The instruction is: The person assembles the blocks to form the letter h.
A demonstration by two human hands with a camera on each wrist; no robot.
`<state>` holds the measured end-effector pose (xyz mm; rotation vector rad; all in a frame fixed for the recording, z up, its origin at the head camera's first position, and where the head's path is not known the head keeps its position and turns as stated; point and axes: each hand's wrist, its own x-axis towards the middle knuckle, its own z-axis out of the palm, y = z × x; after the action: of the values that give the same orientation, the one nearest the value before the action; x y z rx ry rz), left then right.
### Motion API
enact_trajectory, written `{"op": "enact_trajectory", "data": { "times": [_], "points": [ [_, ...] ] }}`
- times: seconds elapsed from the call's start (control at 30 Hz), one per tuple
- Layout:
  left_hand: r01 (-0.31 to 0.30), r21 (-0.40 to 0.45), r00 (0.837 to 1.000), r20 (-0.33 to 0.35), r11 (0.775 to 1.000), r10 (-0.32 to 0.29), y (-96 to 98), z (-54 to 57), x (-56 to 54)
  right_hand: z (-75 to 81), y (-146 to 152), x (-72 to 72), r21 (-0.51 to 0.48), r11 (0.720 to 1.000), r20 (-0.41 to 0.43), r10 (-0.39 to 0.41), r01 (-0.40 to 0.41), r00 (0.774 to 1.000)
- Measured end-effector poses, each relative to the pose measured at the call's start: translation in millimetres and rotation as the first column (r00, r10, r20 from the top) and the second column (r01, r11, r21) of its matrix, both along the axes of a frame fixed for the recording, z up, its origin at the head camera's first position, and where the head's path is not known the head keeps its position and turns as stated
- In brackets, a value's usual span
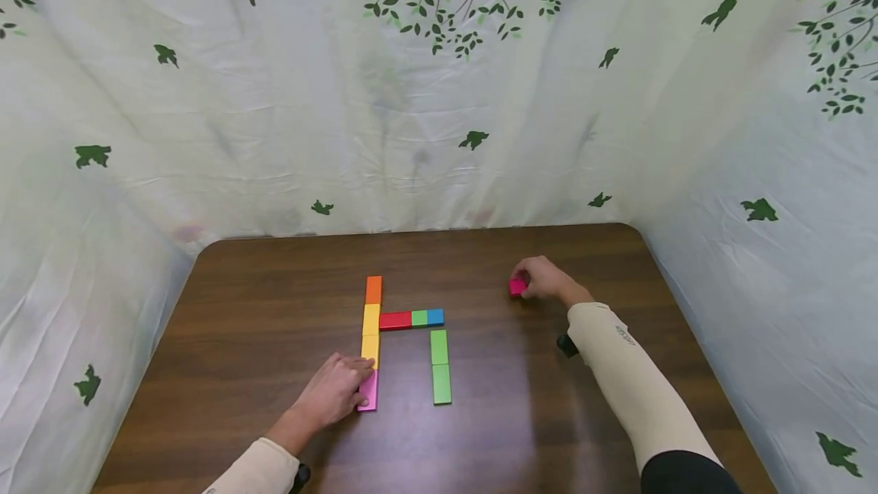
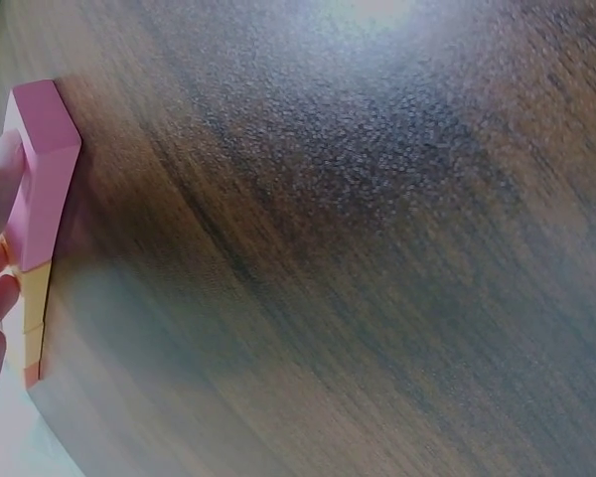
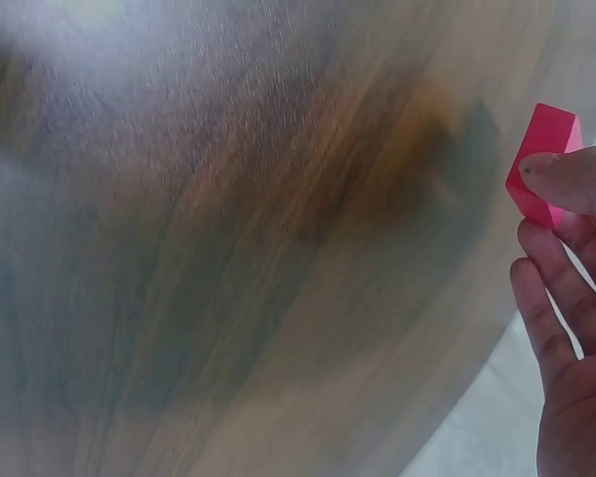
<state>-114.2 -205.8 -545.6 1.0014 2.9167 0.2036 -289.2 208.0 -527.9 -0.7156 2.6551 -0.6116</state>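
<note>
My right hand [image 1: 546, 280] pinches a small hot-pink block [image 3: 538, 164] between thumb and fingers. It is over the back right of the table, and a gap shows beneath the block in the right wrist view. At the near end of an upright column of blocks, my left hand [image 1: 334, 389] touches the light pink block [image 1: 370, 391], thumb low on it and a fingertip near its joint with the yellow block [image 1: 370, 349]. Above lie another yellow block [image 1: 371, 319] and an orange block [image 1: 373, 290]. The left fingers partly cover the light pink block.
From the column a row runs right: a red block [image 1: 395, 321], a small green block [image 1: 419, 319] and a blue block [image 1: 435, 317]. Below the blue one stand two green blocks [image 1: 440, 367] end to end. White cloth walls [image 1: 405, 120] surround the brown table [image 1: 274, 311].
</note>
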Motion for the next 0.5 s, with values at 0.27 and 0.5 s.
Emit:
{"op": "enact_trajectory", "data": {
  "times": [0.27, 0.5],
  "points": [
    [-0.013, -0.009, 1.0, 0.011, 1.0, 0.014, -0.6, -2.2, -0.3, -2.4, -17, 4.9, 0.01, 0.999, 0.021, 0.05, -0.05, 0.999],
    [0.002, -0.007, 1.0, -0.01, 1.0, -0.002, -0.9, -3.3, -1.1, -1.4, -28, 9.0, 0.029, 0.993, 0.027, 0.11, -0.111, 0.994]
  ]
}}
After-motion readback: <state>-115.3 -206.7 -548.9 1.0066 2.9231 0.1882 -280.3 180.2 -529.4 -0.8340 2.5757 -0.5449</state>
